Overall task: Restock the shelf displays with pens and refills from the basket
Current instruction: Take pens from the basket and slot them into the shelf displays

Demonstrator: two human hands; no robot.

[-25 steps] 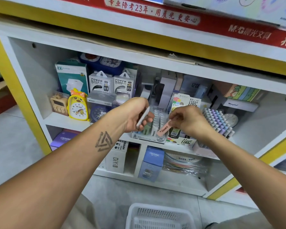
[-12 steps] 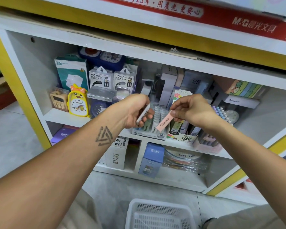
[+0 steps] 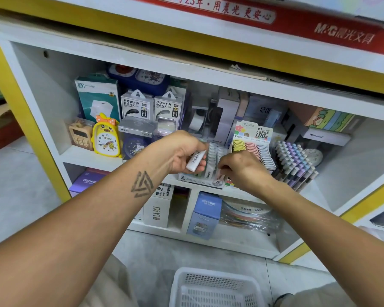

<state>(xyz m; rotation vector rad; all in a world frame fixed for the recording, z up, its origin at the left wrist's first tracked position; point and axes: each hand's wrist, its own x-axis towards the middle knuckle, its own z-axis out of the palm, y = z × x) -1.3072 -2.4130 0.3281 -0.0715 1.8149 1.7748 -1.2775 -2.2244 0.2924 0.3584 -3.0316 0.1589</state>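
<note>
Left hand [image 3: 182,155] gripping white refill case [image 3: 196,161] over 2B display box [image 3: 205,171] on shelf; right hand [image 3: 242,169] fingers pinching pink refill case [image 3: 220,173] into box. Basket [image 3: 215,289] sitting on floor below.

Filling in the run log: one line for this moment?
left hand holds white refill case | right hand pinches pink case at 2B display | basket below
</note>
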